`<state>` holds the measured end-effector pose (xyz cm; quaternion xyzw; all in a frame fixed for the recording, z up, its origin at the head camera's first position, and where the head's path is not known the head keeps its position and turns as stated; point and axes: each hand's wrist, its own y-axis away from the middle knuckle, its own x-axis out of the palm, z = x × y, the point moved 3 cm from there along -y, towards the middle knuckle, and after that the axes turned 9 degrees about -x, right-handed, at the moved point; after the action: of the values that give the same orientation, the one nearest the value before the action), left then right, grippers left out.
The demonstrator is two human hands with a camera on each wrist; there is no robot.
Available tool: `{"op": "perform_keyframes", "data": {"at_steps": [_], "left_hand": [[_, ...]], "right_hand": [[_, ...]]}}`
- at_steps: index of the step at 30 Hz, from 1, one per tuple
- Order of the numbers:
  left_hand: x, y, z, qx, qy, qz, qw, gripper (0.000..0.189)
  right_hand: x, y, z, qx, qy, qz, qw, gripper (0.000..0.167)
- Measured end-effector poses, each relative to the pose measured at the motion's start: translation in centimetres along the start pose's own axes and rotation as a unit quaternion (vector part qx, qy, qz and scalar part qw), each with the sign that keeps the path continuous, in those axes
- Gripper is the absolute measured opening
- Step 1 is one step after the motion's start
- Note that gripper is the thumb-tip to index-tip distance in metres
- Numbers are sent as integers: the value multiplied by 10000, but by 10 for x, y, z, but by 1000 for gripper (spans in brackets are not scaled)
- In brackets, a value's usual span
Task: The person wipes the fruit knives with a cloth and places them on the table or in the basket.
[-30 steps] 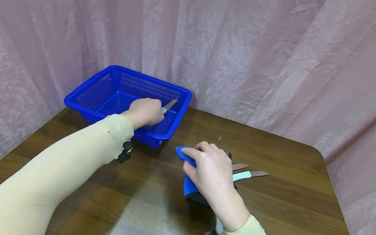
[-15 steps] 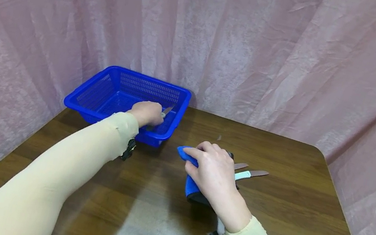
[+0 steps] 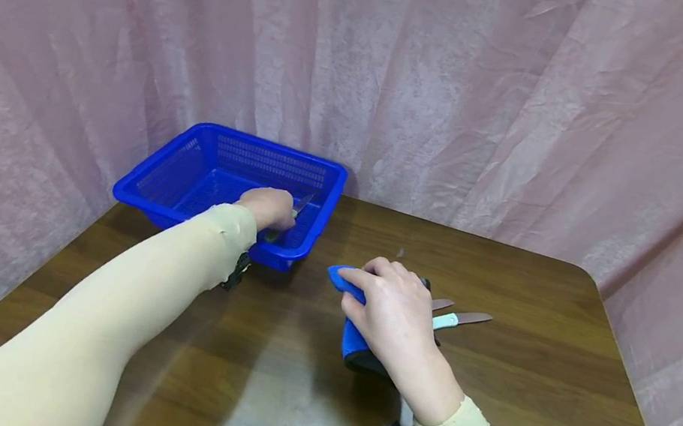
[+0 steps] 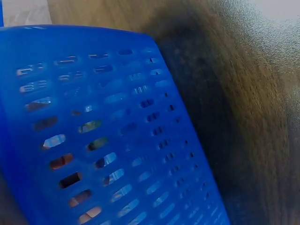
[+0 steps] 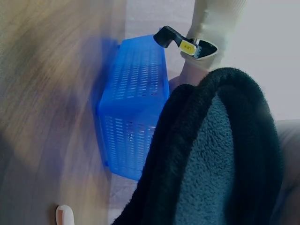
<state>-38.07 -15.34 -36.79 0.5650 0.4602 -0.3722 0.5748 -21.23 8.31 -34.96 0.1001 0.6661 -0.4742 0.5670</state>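
My left hand [image 3: 270,206] reaches down inside the blue plastic basket [image 3: 145,197] and grips a small knife [image 3: 304,202] by its pale handle, the blade pointing to the back right. Beside that hand, a greenish thing [image 3: 272,235] shows low in the basket. In the left wrist view the slotted basket wall [image 4: 112,98] covers the hand. My right hand [image 3: 394,321] holds a folded blue cloth [image 3: 353,338] with a black edge, thumb and fingers bent over it. In the right wrist view the cloth [image 5: 206,164] fills the foreground and hides the fingers.
Right of the cloth lie two knives on the wooden table [image 3: 524,382]: one with a mint-white handle [image 3: 446,321], the other showing only its blade [image 3: 443,304]. A tiny scrap [image 3: 400,252] lies farther back. Pink curtains [image 3: 445,94] hang behind the table.
My left hand has lowered the knife deeper into the basket. The right hand still holds the cloth in nearly the same place.
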Motion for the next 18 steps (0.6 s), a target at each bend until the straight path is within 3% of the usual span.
{"op": "perform_keyframes", "data": {"at_steps": [7, 11, 15, 18], "left_hand": [[12, -12, 2, -46, 128, -120, 9998, 22], [19, -17, 7, -3, 254, -3, 9997, 22], [55, -88, 27, 239, 524, 448, 9973, 23], [84, -151, 39, 349, 938, 837, 9915, 25]], "right_hand": [[-1, 2, -3, 75, 1, -2, 10000, 32], [-2, 3, -3, 130, 7, 50, 9999, 32], [-3, 4, -3, 158, 14, 50, 9999, 32], [-3, 5, -4, 190, 47, 63, 9998, 32]]}}
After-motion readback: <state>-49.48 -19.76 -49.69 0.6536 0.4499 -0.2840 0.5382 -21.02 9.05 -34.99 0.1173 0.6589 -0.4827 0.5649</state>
